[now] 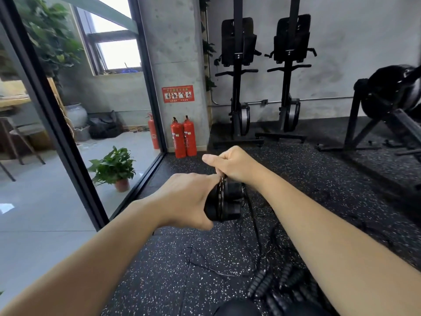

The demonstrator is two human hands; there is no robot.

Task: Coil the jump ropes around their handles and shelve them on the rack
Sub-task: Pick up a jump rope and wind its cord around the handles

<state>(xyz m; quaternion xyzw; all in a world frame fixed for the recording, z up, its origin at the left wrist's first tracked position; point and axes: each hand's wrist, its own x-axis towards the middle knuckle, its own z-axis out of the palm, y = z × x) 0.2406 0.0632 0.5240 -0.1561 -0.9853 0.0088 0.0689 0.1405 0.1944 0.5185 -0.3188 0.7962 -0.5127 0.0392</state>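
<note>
My left hand point(189, 199) grips a pair of black jump-rope handles point(224, 201), held side by side at chest height over the speckled rubber floor. My right hand point(230, 164) sits just above them, fingers curled, pinching the thin rope point(220, 181) where it crosses the handles. The rest of that rope point(255, 215) hangs down from the handles and trails loosely over the floor. More thin rope point(205, 265) lies in loops on the floor nearer me. No rack is in view.
A black coiled cord point(271, 286) lies at the bottom near my knee. Two red fire extinguishers point(183, 139) stand by the concrete pillar. Two upright black machines point(264, 71) line the back wall, another machine point(387, 106) is at right. A glass wall point(57, 124) and potted plant point(114, 169) are at left.
</note>
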